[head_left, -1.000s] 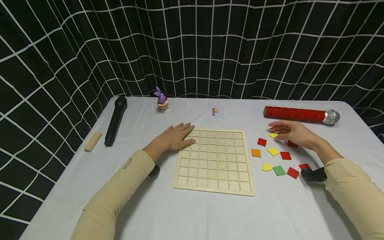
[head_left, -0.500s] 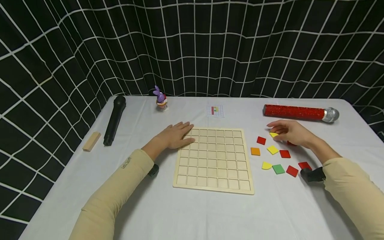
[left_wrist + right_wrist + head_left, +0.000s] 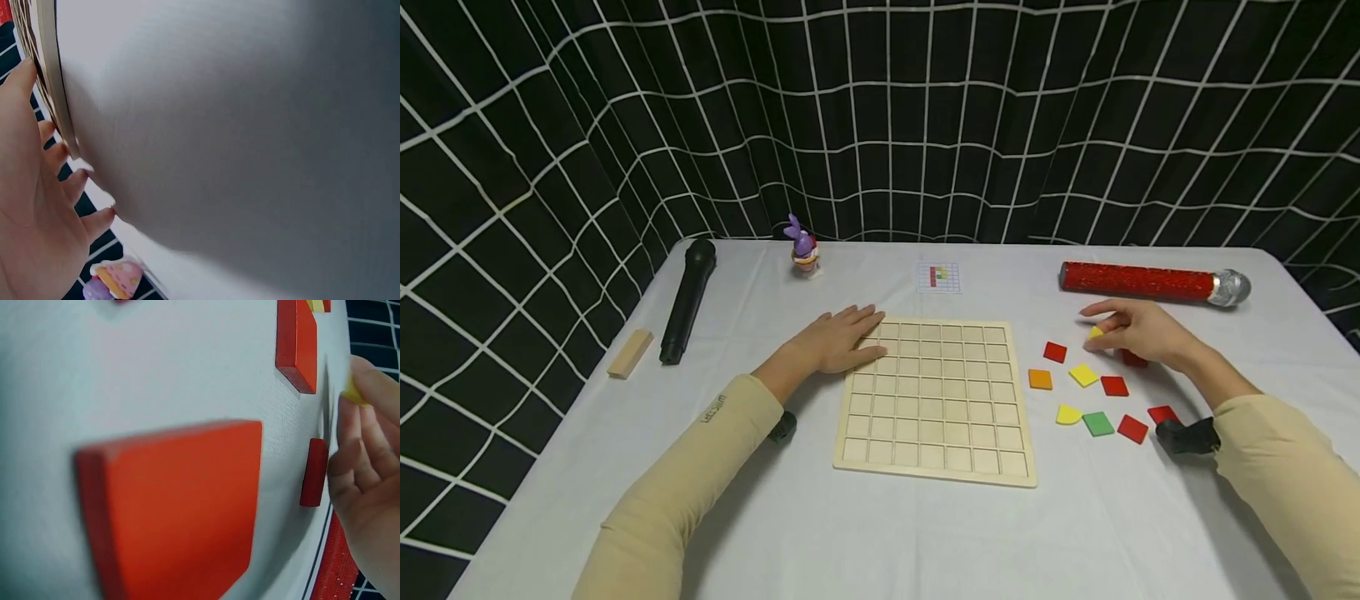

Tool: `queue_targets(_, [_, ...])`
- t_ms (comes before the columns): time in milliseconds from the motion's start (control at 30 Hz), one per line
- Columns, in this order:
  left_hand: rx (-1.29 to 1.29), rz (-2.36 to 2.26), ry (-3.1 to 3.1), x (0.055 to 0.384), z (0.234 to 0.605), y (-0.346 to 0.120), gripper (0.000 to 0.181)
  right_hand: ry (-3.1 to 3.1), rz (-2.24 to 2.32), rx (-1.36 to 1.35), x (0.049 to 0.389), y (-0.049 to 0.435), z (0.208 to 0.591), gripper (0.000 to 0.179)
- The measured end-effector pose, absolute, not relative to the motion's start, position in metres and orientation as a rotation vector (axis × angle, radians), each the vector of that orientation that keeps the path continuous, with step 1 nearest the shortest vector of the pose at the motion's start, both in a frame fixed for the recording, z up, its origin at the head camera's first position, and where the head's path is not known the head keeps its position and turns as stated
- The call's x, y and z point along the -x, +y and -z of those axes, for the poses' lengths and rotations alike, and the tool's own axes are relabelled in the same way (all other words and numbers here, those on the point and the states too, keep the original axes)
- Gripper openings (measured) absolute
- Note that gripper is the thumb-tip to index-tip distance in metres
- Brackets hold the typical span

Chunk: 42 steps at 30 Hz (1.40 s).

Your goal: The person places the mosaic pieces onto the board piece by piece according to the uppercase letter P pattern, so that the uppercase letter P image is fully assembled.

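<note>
My left hand [image 3: 835,343] lies with fingers spread on the far left corner of a square wooden grid board [image 3: 934,408]; the left wrist view shows its fingertips along the board's edge [image 3: 55,81]. To the right of the board, my right hand [image 3: 1142,333] pinches a yellow tile [image 3: 1095,333] between thumb and fingers, mostly covered by them. Below that hand lie a red tile [image 3: 1133,359], partly hidden, a square yellow tile [image 3: 1083,376], an orange tile [image 3: 1040,380], a green tile [image 3: 1098,424], a yellow tile with a rounded side [image 3: 1068,415] and several more red tiles [image 3: 1115,386].
Behind the board lies a small printed grid card [image 3: 939,277]. A red microphone [image 3: 1138,282] lies at the back right. On the left are a black microphone [image 3: 688,300], a wooden block [image 3: 631,354] and a purple-topped figurine [image 3: 805,250]. Black curtains with white grid lines [image 3: 910,125] surround the table.
My right hand has shifted slightly right with the yellow tile, which has moved from its former spot and now sits pinched at the fingertips. My left hand stays on the board.
</note>
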State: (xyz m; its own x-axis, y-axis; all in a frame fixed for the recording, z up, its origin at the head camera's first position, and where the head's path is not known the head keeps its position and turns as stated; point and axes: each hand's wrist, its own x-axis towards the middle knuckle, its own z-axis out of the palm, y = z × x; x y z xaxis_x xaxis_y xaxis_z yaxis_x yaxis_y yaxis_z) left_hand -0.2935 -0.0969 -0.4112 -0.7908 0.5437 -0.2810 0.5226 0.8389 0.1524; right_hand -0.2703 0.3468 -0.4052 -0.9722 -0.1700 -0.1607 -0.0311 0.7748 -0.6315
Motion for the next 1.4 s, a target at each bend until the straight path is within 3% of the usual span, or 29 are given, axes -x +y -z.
queue_targets(233, [-0.823, -0.096, 2.695, 0.292, 0.411, -0.103, 0.076, 2.812, 1.068, 0.038, 0.266, 0.345, 0.402, 0.056])
queue_targets(600, [-0.772, -0.194, 2.622, 0.292, 0.406, -0.104, 0.087, 2.803, 1.148, 0.083, 0.266, 0.335, 0.405, 0.052])
queue_targets(1400, [-0.709, -0.204, 2.697, 0.281, 0.41, -0.105, 0.085, 2.764, 1.191, 0.102, 0.267, 0.31, 0.401, 0.055])
